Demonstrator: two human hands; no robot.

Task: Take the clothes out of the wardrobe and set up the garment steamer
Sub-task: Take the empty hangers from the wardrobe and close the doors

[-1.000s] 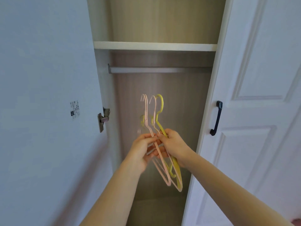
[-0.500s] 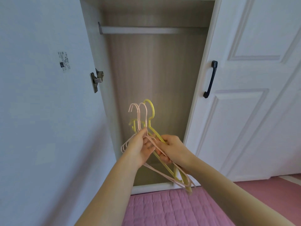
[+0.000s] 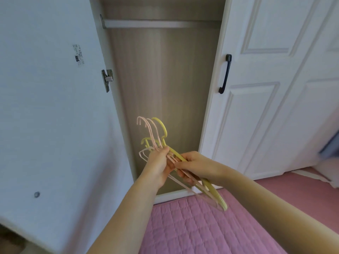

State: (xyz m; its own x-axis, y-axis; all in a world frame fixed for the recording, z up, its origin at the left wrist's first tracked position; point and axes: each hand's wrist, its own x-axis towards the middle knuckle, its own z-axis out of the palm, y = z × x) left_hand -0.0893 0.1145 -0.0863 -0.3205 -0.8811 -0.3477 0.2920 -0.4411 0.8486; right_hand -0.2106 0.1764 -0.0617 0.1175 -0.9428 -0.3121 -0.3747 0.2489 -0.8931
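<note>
Nearest the camera, two bare forearms reach forward over a pink quilted bed cover point(image 3: 192, 226) that fills the lower middle of the view. The left hand point(image 3: 158, 163) and the right hand point(image 3: 195, 165) meet just in front of the wardrobe's lower edge, and together they hold a bundle of empty clothes hangers point(image 3: 157, 140). The left hand's fingers are curled around the hangers' necks just below the hooks. The right hand's fingers are closed around the hangers' sloping arms, thumb on top. The bundle is made of thin pale pink hangers point(image 3: 146, 125) and thicker yellow hangers point(image 3: 214, 192); the hooks point up and to the left, while the long arms slant down and to the right past the right wrist, ending above the bed cover.

Behind the hands stands the open wardrobe point(image 3: 165, 79), its wood-grain back panel bare. Near its top runs a grey hanging rail point(image 3: 161, 24). To the left, the opened white door point(image 3: 45, 107) carries a small printed label point(image 3: 79, 55) and a metal hinge point(image 3: 107, 79) at its edge. To the right, the closed panelled door point(image 3: 266, 88) bears a black handle point(image 3: 225, 73).
</note>
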